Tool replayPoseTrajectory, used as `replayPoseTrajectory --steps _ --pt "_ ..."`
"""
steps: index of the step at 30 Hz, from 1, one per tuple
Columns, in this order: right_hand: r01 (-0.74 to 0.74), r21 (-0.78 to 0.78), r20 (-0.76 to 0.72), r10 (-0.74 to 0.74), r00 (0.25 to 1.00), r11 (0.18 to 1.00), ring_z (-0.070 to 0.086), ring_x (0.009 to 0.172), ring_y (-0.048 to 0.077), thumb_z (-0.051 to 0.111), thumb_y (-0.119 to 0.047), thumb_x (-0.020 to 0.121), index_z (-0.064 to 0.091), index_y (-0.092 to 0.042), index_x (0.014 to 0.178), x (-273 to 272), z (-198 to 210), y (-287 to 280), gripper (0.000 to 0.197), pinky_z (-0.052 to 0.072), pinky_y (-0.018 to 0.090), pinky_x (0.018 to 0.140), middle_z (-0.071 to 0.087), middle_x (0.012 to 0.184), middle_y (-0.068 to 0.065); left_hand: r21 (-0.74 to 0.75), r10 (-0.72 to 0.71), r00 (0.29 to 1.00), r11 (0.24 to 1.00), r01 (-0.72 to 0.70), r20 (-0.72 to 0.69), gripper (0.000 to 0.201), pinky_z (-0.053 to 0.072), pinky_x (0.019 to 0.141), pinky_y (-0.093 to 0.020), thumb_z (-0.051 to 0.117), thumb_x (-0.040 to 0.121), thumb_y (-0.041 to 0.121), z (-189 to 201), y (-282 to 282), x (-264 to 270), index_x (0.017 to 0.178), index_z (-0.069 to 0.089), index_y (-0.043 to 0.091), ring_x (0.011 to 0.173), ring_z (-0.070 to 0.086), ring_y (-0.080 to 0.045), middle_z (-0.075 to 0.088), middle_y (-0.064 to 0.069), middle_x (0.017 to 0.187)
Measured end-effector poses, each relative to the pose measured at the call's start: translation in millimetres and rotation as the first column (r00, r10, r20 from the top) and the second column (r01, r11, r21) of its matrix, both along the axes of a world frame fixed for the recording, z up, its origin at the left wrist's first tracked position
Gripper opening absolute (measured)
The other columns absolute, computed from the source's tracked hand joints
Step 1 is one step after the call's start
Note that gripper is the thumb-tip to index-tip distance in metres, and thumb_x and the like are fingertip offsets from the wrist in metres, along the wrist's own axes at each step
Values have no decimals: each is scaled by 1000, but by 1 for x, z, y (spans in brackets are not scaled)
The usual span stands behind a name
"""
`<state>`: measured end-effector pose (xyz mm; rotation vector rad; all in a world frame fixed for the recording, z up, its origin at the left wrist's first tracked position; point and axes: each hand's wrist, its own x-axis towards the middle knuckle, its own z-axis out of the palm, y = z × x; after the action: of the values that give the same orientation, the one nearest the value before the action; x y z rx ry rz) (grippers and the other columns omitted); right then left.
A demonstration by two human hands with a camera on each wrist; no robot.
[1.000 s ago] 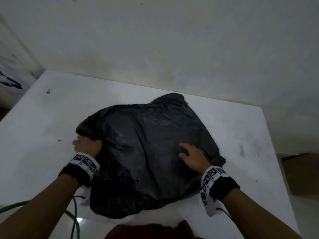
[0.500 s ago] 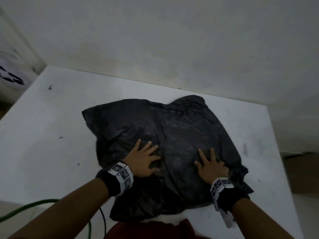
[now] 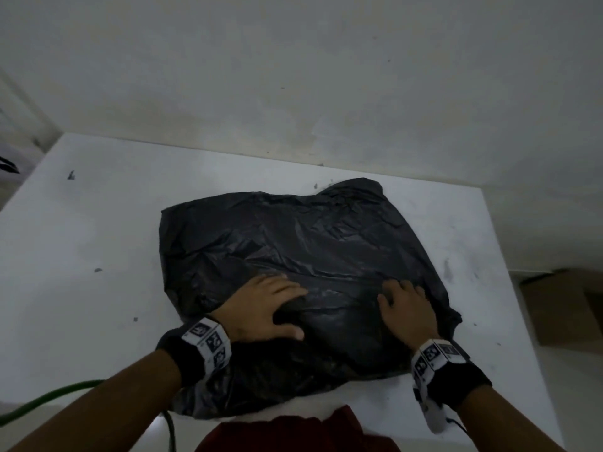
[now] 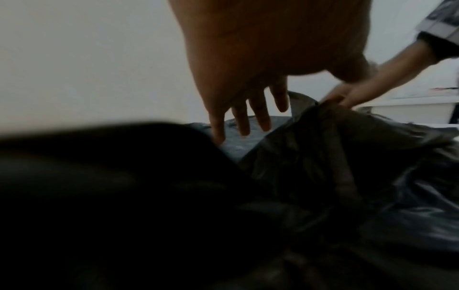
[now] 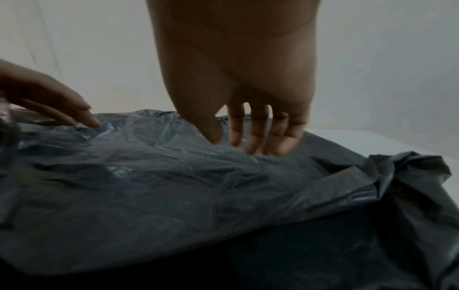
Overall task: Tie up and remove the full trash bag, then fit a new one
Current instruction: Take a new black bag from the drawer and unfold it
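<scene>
White bench [image 3: 81, 256] | both hands, left hand [image 3: 264, 308], right hand [image 3: 406, 309], pressing flat, fingers spread, apart, gripping nothing, smoothing the black trash bag [image 3: 293, 243] | likely next: finding its mouth beneath the palms.

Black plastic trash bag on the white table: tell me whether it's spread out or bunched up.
Spread out. The black plastic trash bag lies flat and wrinkled across the white table, with both hands, left and right, resting on it.

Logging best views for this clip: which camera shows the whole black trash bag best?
The head view: the black trash bag lies spread on the white table, all edges visible. The right wrist view shows only wrinkled plastic under the right hand; the left wrist view is mostly dark and blurred.
</scene>
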<state>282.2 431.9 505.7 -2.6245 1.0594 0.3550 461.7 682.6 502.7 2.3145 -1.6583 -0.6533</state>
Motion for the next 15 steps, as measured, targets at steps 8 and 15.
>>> replayPoseTrajectory --steps 8,15 --pt "159 711 -164 -59 985 685 65 55 20 50 -46 96 71 -11 74 -25 16 26 47 49 24 48 72 65 7 22 386 920 921 -388 62 27 45 74 -35 39 100 27 -16 -23 -5 111 55 8 92 62 -35 65 -16 104" --pt "374 525 -459 -115 881 765 66 50 22 37 -82 79 66 1 96 -25 17 23 90 50 23 48 73 70 13 -112 789 431 427 -897 -439 30 45 92 -38 34 100 22 15 -32 42 95 53 0 94 57 -29 60 -15 101"
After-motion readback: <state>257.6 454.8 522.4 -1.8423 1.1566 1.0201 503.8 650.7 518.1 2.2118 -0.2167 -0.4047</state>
